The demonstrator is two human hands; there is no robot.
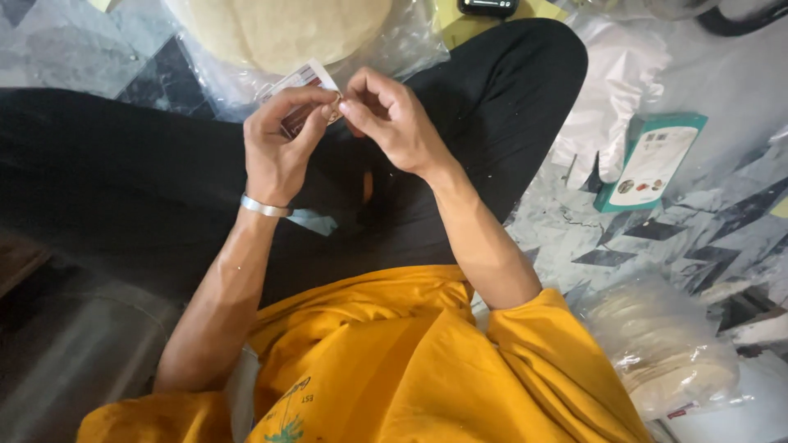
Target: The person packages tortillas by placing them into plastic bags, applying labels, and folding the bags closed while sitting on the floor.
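Note:
I sit cross-legged in black trousers and a yellow shirt. My left hand (279, 143), with a silver bracelet on the wrist, pinches a small printed label card (305, 82), white with a dark red part. My right hand (394, 119) meets it fingertip to fingertip and pinches the same card's edge. Just beyond the hands lies a clear plastic bag (394, 49) holding a stack of pale round flatbreads (283, 29).
A second clear bag of flatbreads (665, 349) lies at my right side. A teal and white carton (652, 160) rests on the patterned floor at right, next to crumpled white plastic (611, 90). A dark object (488, 6) sits at the top edge.

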